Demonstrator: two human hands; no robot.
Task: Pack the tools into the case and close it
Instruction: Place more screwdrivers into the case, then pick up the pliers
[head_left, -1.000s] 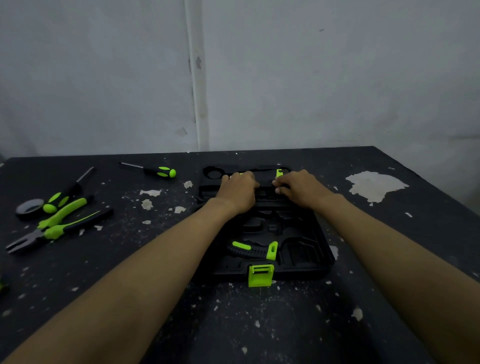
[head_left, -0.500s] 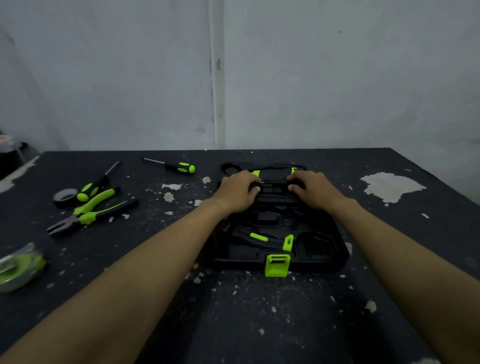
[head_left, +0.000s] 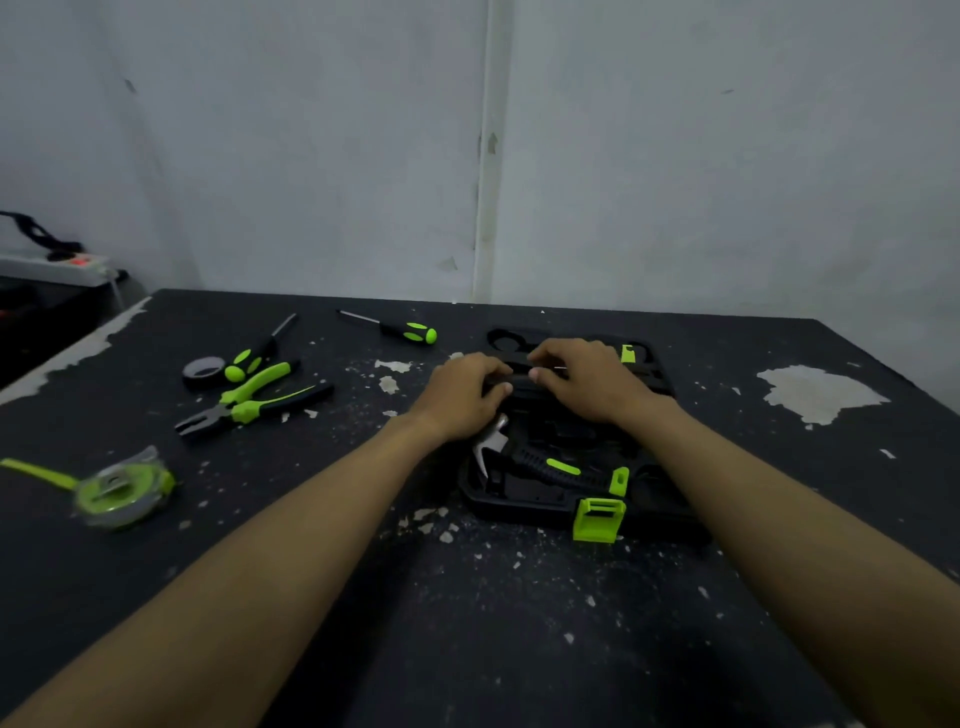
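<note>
Left hand (head_left: 462, 395) and right hand (head_left: 592, 384) both pinch a dark piece (head_left: 517, 378) lying 9-to-3 across the case (head_left: 519, 514); pliers (head_left: 249, 402) at 9 o'clock, left grip's closer imo.

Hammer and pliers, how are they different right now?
The hammer lies inside the case; the pliers lie outside on the table, left of it. The hammer's handle is mostly black with small green marks; the pliers' handles show much more green. Both are black and green.
</note>
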